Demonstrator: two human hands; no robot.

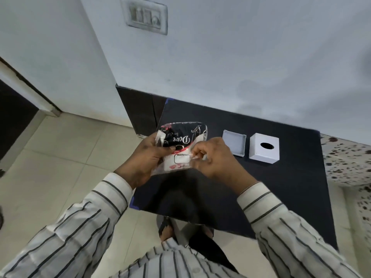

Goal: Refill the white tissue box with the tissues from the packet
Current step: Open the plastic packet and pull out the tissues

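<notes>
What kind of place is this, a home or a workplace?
Probably a room in a home, though I cannot be sure. The floor is laid with pale tiles, a switch plate is set in the painted wall, and a low dark table stands against that wall.

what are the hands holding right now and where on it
Both hold the tissue packet above the table's near-left part. The left hand grips its left side; the right hand pinches the plastic at its lower right edge.
</notes>
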